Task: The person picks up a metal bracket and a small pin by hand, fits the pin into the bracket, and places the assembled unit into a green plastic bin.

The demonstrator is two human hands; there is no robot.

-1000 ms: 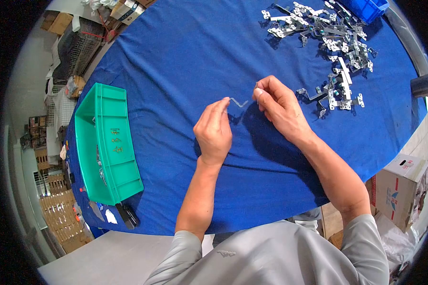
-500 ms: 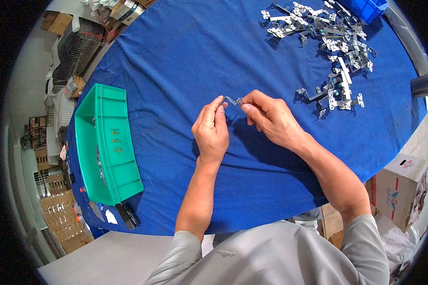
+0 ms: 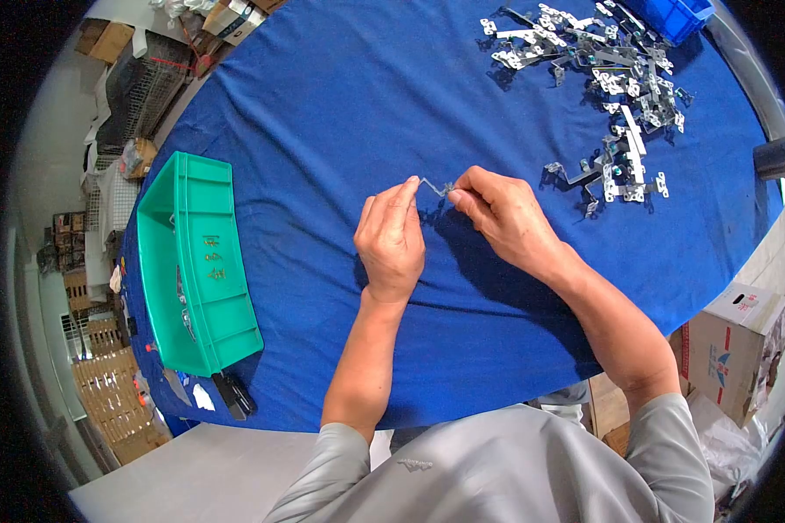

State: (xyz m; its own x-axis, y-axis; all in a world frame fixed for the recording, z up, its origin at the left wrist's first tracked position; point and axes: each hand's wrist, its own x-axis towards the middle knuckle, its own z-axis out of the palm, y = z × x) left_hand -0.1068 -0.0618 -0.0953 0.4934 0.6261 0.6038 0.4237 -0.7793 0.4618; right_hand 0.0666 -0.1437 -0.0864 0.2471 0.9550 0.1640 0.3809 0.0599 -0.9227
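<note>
A small bent metal bracket (image 3: pixel 436 187) is held up between my two hands above the blue cloth. My left hand (image 3: pixel 390 235) pinches its left end with the fingertips. At the other end, the thumb and forefinger of my right hand (image 3: pixel 506 213) grip the bracket. My fingers cover both ends of it. A pile of similar metal brackets (image 3: pixel 632 144) lies on the cloth to the right. To the left stands a green plastic bin (image 3: pixel 227 288) with several metal pieces inside.
The blue cloth (image 3: pixel 323 113) covers the rounded table. A blue basket (image 3: pixel 676 19) sits at the far right edge. Beside the green bin's near end lies a black object (image 3: pixel 234 397). On the floor at right is a cardboard box (image 3: pixel 728 349); wire racks stand at far left.
The bracket has turned a little in my fingers and shifted slightly right. Both hands have moved a little with it, and the bracket shows more of its bent strip.
</note>
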